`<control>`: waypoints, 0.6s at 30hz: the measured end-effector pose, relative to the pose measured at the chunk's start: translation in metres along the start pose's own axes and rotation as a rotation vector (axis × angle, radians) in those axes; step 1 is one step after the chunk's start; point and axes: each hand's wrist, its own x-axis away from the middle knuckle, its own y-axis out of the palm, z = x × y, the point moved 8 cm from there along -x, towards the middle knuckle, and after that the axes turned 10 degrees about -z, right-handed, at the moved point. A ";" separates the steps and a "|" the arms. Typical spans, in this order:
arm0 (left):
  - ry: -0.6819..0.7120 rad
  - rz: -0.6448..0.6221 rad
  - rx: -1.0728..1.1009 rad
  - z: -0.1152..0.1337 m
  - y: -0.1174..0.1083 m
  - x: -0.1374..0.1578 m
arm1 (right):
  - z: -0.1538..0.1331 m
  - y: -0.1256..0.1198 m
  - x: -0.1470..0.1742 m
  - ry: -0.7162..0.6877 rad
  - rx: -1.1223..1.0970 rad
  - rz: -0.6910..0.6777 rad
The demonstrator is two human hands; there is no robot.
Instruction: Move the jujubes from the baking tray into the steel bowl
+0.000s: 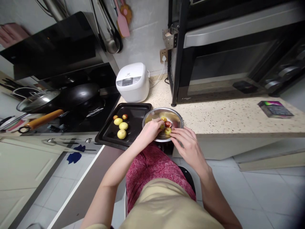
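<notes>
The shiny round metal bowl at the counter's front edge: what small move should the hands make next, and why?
Probably the right hand should close on the round yellow fruit and lift it: its fingertips are already at that fruit, inside the shiny round metal bowl. The black rectangular tray alongside, which bears three yellow fruits, seems a handy place for it.

You have: one steel bowl (176, 118), holding at least three fruits (168, 124), your left hand (152, 129) obscuring the exact count. Left of the bowl: one black tray (139, 116), three yellow fruits (123, 126), two red-brown fruits (125, 117). Behind-left of the bowl: one rice cooker (133, 89).
</notes>
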 end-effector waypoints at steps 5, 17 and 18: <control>-0.029 -0.056 -0.075 0.003 0.003 -0.004 | 0.002 0.001 0.001 0.001 0.005 0.002; 0.022 -0.064 -0.018 -0.003 0.006 -0.003 | 0.005 0.002 0.001 0.005 0.010 -0.004; 0.041 -0.051 0.006 -0.004 0.005 -0.001 | 0.005 0.002 0.001 0.004 0.007 -0.006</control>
